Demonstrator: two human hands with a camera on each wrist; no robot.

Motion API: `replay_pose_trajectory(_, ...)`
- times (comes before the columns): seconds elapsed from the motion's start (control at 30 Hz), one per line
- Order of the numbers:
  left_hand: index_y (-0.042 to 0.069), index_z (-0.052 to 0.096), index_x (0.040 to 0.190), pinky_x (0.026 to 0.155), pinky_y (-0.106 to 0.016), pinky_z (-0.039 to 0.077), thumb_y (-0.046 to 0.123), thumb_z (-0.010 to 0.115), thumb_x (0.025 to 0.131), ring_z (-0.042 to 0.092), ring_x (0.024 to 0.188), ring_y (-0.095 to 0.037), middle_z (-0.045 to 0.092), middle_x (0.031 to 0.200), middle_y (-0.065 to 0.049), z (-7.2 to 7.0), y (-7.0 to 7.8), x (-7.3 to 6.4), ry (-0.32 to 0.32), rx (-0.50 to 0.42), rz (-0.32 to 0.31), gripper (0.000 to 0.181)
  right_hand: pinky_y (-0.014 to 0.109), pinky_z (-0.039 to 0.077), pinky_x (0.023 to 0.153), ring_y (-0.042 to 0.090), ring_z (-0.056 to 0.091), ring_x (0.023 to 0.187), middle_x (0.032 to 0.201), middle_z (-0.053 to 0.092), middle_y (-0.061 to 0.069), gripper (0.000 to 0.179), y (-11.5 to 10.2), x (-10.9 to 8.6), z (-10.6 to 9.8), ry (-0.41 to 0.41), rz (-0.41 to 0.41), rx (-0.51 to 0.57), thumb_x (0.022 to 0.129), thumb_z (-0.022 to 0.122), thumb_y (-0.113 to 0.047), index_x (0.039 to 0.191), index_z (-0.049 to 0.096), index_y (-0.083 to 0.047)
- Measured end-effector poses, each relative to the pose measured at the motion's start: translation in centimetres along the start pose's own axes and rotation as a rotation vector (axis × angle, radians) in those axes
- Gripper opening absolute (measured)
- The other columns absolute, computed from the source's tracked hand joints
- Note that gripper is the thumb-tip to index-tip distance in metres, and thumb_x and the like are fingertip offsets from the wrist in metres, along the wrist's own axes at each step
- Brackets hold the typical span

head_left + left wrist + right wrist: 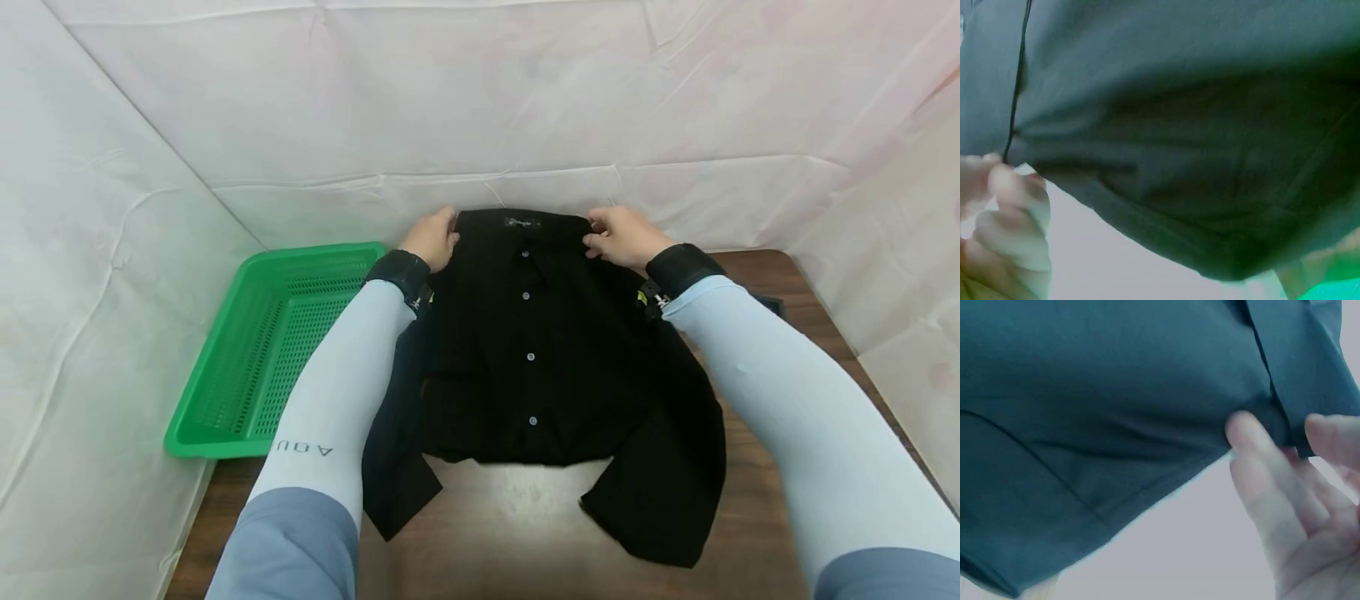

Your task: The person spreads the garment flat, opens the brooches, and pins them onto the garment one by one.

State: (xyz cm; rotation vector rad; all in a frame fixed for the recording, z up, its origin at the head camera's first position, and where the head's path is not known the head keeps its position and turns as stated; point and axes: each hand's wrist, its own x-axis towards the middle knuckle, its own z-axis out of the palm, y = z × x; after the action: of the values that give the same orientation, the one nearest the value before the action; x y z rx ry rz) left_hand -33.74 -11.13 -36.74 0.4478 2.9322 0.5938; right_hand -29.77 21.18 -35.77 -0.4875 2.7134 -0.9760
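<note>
A black button-up shirt (480, 342) hangs or lies front up, collar at the far end and label showing inside the neck. At the collar's left corner, my left hand (433, 240) pinches the cloth; the left wrist view has those curled fingers (1016, 212) at the edge of the fabric. My right hand (624, 237) grips the opposite collar corner between thumb and fingers. In the right wrist view, fingertips (1249, 431) press on the dark cloth beside a seam. Both sleeves trail toward me, their cuffs on the table.
To the left stands a green plastic basket (198, 408) with slotted walls, partly behind my left forearm. The brown wooden table (517, 533) runs beneath the shirt. White sheeting (480, 100) encloses the back and sides. A small dark object (771, 305) lies beyond my right forearm.
</note>
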Motion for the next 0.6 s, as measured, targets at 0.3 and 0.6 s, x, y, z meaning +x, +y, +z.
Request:
replay_pose_trajectory(0.3,0.006,0.045,0.125,0.084,-0.042,0.049,0.015,0.042,0.103,0.061,0.105,-0.031,0.060,0.118,-0.017,1.5,-0.3,-0.3,0.243,-0.139,-0.139,0.024,0.048,0.045,0.094,0.035,0.058,0.112,0.124,0.060,0.019,0.031,-0.6,1.8,2.2,0.267,-0.018,-0.107,0.097,0.056,-0.013,0.126,0.060,-0.002)
replay_pose_trajectory(0.6,0.006,0.051,0.111,0.085,-0.042,0.046,0.013,0.049,0.101,0.057,0.104,-0.031,0.059,0.108,-0.015,6.0,-1.3,-0.7,0.324,-0.155,-0.177,0.013,0.043,0.048,0.090,0.031,0.062,0.104,0.112,0.068,0.016,0.020,1.9,2.8,6.3,0.405,0.015,-0.067,0.092,0.064,-0.009,0.111,0.070,-0.005)
